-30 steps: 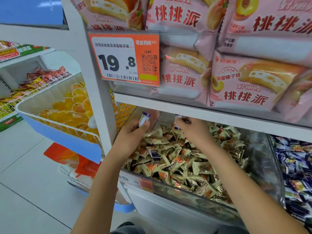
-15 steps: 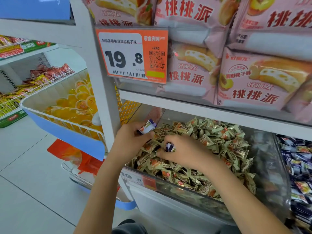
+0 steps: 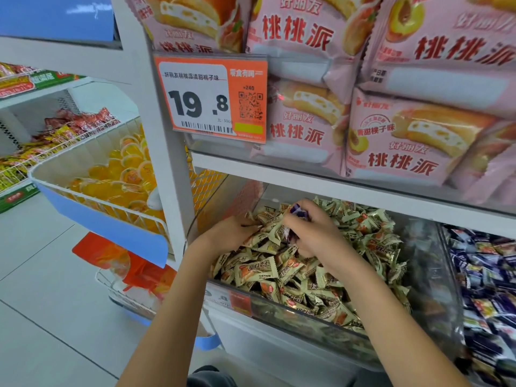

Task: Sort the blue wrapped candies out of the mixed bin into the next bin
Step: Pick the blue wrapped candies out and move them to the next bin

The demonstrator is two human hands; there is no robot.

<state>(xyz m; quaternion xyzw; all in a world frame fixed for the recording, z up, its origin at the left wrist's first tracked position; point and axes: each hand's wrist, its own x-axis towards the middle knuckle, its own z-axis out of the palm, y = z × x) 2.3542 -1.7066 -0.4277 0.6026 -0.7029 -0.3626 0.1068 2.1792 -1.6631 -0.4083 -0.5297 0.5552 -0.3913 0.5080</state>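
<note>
Two hands are seen inside the mixed bin [image 3: 307,325], the clear-fronted one filled with cream-green candies [image 3: 257,272], too many to count.

Right hand [image 3: 312,236]: fingers curled, blue wrapped candies gripped. Two blue-purple bits show: one [image 3: 298,211] at the top by the fingertips, one [image 3: 290,235] lower at the palm edge. Whether these are two pieces or more cannot be told.

Left hand [image 3: 223,237]: laid on the pile at the bin's left end, fingers pushed in among the wrappers and mostly hidden. Whether anything is clamped in it cannot be told.

Next bin [image 3: 446,275] sits just right of the mixed one, across a clear divider; a heap of dark blue candies [image 3: 485,275] is held in it, count not readable.

Above: one orange price tag [image 3: 210,97], "19.8" printed. Five pink cake packs [image 3: 413,141] at least are seen on the upper shelf. One white basket [image 3: 92,174] of yellow jelly cups [image 3: 117,177] stands to the left.
</note>
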